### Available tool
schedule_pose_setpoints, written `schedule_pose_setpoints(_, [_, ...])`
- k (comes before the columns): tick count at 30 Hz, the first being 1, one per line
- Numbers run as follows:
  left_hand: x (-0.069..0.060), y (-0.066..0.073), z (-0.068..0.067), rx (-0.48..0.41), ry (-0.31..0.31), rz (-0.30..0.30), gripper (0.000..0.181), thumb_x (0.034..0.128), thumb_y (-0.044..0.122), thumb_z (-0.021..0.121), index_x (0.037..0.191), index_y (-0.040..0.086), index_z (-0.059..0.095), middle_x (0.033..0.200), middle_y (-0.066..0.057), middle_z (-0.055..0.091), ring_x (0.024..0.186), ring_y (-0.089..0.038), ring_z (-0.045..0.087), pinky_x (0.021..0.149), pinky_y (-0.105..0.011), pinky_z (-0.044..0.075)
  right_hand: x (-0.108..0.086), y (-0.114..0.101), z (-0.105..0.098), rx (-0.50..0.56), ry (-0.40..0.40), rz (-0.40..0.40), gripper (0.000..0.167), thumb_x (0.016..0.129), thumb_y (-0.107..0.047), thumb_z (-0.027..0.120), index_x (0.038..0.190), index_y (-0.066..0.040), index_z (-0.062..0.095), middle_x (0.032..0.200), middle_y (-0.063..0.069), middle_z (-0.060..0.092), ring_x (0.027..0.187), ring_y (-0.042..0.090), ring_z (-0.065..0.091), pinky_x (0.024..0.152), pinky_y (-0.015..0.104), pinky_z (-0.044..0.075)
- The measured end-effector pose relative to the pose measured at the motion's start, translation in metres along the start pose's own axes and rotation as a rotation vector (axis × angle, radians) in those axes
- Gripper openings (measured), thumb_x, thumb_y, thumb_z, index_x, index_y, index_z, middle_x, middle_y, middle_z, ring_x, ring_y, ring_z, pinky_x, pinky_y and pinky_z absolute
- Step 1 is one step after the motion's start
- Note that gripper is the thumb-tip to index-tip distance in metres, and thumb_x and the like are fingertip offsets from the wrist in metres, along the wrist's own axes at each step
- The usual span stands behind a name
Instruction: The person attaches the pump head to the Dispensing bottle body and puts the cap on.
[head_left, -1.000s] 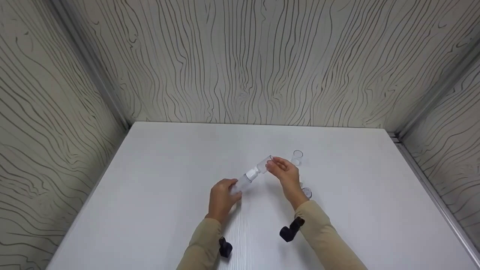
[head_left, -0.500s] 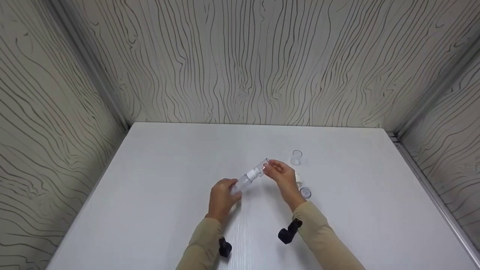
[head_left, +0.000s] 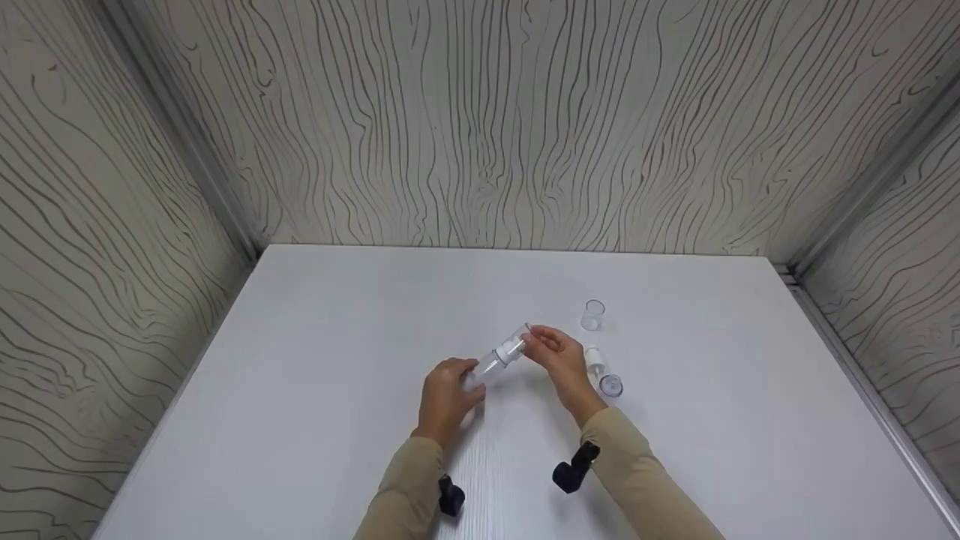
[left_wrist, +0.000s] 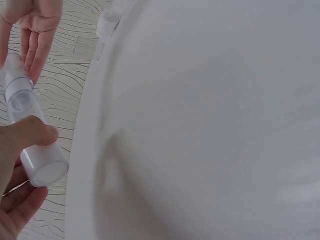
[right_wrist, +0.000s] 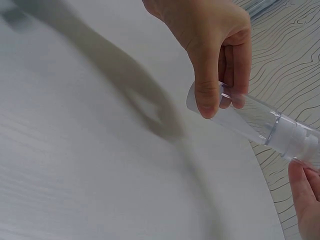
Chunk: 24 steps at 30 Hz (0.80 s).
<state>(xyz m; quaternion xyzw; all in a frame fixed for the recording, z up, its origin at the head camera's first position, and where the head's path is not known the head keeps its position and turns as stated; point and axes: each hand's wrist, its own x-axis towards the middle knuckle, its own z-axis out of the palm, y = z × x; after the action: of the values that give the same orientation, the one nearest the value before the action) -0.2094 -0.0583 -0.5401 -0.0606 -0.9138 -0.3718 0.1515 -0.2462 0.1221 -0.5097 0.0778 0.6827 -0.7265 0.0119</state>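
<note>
"Entry one?"

"Bottle (head_left: pixel 489 367), clear, one. It was held above the white table (head_left: pixel 337 337), tilted, base toward the left hand (head_left: pixel 446 394) and top toward the right hand (head_left: pixel 559 364)."

"State of the hands?"

"Left: thumb and fingers curled round the bottle's lower part. Right: narrow, thumb and fingers pinching the cap (head_left: pixel 521 335)."

"Fittings?"

"One white pump (right_wrist: pixel 285 137), at the bottle's neck. The cap, clear, was around it, the white showing through the wall. Whether it was fully seated could not be told."

"Markings?"

"Bottle walls see-through, base whitish. Any fine lettering was too small to tell."

"Loose stock?"

"Three items, all on the table beyond the right hand. One clear cylinder (head_left: pixel 592 316), farthest back. One white piece (head_left: pixel 594 358), nearer the wrist. One round clear piece (head_left: pixel 611 385), just beside the white one."

"Surroundings?"

"Beige sleeves (head_left: pixel 405 480), each with a black device (head_left: pixel 574 474) at the wrist. Panels (head_left: pixel 480 135) behind, pale, dark wavy grain."
</note>
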Motion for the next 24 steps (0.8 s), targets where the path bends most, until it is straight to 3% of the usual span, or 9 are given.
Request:
schedule_pose_setpoints(8, [0.0008,0.0036,-0.0015,-0.008,-0.016,-0.006,0.035,0.0716,0.01,0.081,0.105,0.006,0.072,0.102,-0.007,0.074,0.093,-0.019,0.07,0.084,-0.03,0.058,-0.0015,0.0033,0.0035,-0.027,0.002,0.009,0.038,0.09,-0.012,0.065,0.123,0.007,0.057,0.117,0.017,0.067,0.091,0.008,0.069,0.087,0.025,0.058])
schedule_pose_setpoints(15, [0.0024,0.0059,-0.0026,-0.003,-0.013,0.024,0.033,0.0724,0.01,0.08,0.104,0.006,0.073,0.098,-0.006,0.075,0.09,-0.016,0.069,0.082,-0.031,0.058,-0.0018,0.0049,0.005,-0.058,0.0,0.04,0.037,0.091,-0.014,0.065,0.122,0.004,0.059,0.123,0.021,0.065,0.1,0.017,0.071,0.092,0.031,0.056])
schedule_pose_setpoints(24, [-0.0001,0.0071,-0.0024,0.028,-0.039,0.043,0.035,0.075,0.014,0.081,0.108,0.007,0.071,0.103,-0.007,0.074,0.093,-0.017,0.069,0.086,-0.031,0.058,-0.0036,0.0051,0.0027,-0.064,-0.011,0.03,0.035,0.089,-0.014,0.068,0.116,0.005,0.06,0.107,0.012,0.07,0.095,0.015,0.072,0.09,0.031,0.057])
